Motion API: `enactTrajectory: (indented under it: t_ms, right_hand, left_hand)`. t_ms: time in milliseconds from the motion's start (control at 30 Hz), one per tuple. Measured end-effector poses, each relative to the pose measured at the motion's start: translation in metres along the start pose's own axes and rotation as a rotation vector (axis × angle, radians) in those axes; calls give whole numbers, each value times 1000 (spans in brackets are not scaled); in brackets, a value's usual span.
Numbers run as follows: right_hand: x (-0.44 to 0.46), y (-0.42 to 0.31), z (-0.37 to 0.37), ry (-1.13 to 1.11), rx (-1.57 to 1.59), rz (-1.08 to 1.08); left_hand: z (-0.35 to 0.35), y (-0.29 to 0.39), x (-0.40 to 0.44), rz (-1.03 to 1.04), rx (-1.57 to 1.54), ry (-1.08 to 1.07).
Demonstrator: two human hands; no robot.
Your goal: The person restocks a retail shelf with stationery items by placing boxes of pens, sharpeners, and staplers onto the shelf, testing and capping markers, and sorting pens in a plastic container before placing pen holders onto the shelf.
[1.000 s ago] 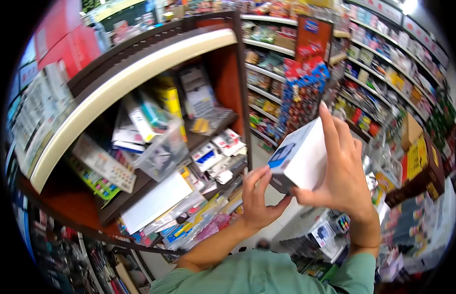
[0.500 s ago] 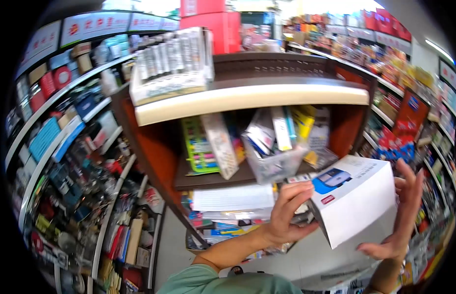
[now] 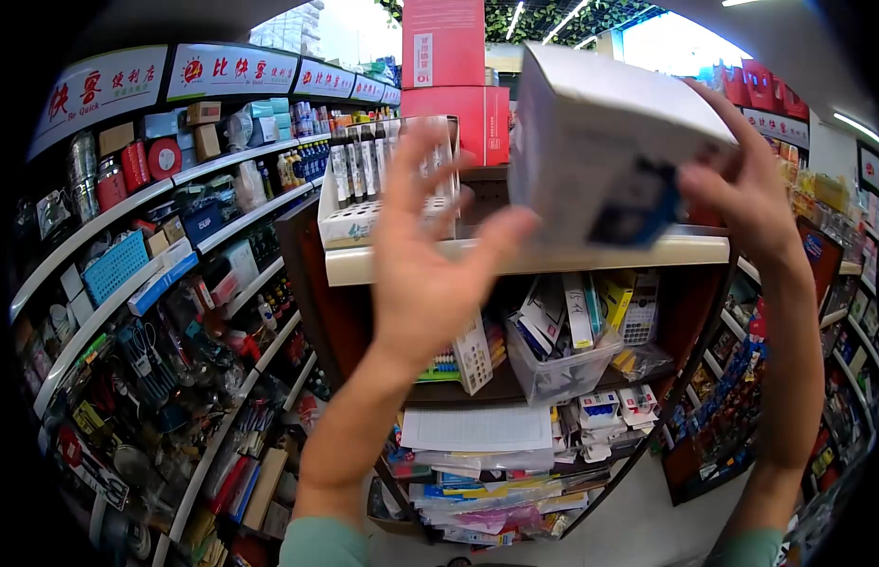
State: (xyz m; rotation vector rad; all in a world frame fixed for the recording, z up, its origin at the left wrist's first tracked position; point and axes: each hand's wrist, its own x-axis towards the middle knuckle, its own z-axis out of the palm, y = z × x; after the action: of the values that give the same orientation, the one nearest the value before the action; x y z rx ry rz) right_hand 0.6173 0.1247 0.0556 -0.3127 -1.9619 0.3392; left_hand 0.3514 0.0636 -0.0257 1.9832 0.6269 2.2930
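A white cardboard box [image 3: 577, 142] with a blue printed picture is up at the height of the shelf unit's top, tilted and blurred by motion. My right hand [image 3: 747, 203] grips its right side, with the thumb on the printed face and the fingers partly hidden behind. To the left of the box, my left hand [image 3: 425, 274] is raised with fingers spread and nothing in it; its fingertips are smeared. Behind that hand stands a white display box of pens [image 3: 364, 170], partly covered by it. Beneath the held box runs the top shelf's pale front edge [image 3: 690, 249].
Large red boxes [image 3: 444, 123] stand behind the top shelf. Below are a clear plastic bin [image 3: 567, 373] of stationery, a calculator pack [image 3: 640, 317], a pad of paper [image 3: 477, 428] and small cartons [image 3: 600, 411]. Stocked shelves [image 3: 109, 203] line the left and right.
The white box has gone up from in front of the lower shelves to the top shelf's height. My left hand has come off it and opened; my right hand has taken hold of its right side.
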Motion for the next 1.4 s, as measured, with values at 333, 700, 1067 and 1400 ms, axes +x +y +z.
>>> enactTrajectory:
  t_ms: [333, 700, 1067, 1400]
  right_hand:
    - [70, 92, 57, -137, 202, 274]
    - [81, 104, 73, -191, 241, 367]
    - [117, 164, 76, -208, 224, 498]
    - [131, 152, 100, -375, -30, 539]
  left_hand:
    - [-73, 11, -201, -28, 89, -53]
    - [-66, -20, -375, -947, -22, -21]
    - [-59, -13, -403, -1107, 5, -42]
    - [-69, -23, -420, -1168, -10, -51]
